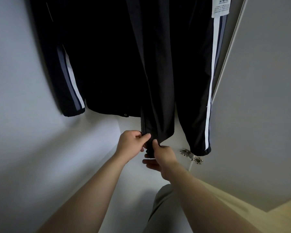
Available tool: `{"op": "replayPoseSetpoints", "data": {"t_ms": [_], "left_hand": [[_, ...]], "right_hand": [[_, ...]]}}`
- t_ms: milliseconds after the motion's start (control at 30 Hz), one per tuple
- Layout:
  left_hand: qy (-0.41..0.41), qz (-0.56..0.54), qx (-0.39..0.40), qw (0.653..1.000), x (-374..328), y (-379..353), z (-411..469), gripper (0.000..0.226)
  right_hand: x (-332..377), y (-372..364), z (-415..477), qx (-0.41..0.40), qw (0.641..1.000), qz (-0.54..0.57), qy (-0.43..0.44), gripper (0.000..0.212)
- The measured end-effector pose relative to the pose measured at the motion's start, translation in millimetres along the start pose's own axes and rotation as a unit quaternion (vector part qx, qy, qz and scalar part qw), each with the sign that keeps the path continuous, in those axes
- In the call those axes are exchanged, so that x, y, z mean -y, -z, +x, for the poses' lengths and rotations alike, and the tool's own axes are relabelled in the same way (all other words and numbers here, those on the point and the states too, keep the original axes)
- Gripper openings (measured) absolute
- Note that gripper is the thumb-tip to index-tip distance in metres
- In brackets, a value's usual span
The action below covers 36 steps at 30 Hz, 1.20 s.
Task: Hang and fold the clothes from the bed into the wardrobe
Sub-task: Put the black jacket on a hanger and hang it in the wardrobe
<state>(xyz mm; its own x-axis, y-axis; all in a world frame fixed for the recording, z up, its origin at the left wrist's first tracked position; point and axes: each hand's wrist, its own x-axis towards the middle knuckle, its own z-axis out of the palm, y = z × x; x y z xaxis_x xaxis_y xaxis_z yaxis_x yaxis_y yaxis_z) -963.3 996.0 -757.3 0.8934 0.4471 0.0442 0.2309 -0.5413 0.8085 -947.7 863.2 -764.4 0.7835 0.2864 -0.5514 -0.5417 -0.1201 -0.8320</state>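
Note:
A black jacket [118, 64] with white and grey-blue sleeve stripes hangs inside the white wardrobe, filling the upper half of the head view. Its front panel with a zipper edge [156, 115] hangs lower than the hem. My left hand [131, 145] pinches the bottom of that panel at the zipper side. My right hand [160, 157] pinches the same bottom corner from the right, thumb on the fabric. Both hands are close together just below the hem. The hanger and rail are out of view.
The wardrobe's white inner wall [23, 98] is on the left, and an open door [259, 81] on the right with a metal hinge [191, 155]. A white care label [220, 7] shows at the top right. Light wooden floor [284, 214] lies at the bottom right.

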Motion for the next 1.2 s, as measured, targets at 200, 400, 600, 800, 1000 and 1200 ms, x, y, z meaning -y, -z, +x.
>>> {"op": "replayPoseSetpoints", "data": {"t_ms": [200,400,600,800,1000,1200], "left_hand": [[0.001,0.006,-0.032,0.999,0.9,-0.2,6.1,0.045],[-0.009,0.024,-0.041,0.999,3.9,-1.2,8.8,0.044],[-0.023,0.045,-0.055,0.997,3.3,-3.7,12.6,0.047],[-0.041,0.056,-0.053,0.996,-2.0,-7.5,13.7,0.042],[-0.043,0.064,-0.033,0.996,-4.3,-8.7,13.8,0.039],[-0.030,0.019,0.003,0.999,-5.7,-5.2,17.3,0.033]], "right_hand": [[-6.7,-1.1,-2.3,0.019,0.991,0.134,0.004,0.016],[-8.7,-9.3,-0.8,-0.056,0.991,0.123,-0.007,0.021],[-11.6,-11.1,-6.9,-0.040,0.994,0.098,0.012,0.019],[-6.0,-4.0,-9.6,-0.049,0.996,0.076,0.004,0.020],[-1.6,-1.8,-6.8,-0.097,0.991,0.086,0.010,0.014],[-2.4,-1.9,1.5,-0.126,0.986,0.099,0.043,0.014]]}}
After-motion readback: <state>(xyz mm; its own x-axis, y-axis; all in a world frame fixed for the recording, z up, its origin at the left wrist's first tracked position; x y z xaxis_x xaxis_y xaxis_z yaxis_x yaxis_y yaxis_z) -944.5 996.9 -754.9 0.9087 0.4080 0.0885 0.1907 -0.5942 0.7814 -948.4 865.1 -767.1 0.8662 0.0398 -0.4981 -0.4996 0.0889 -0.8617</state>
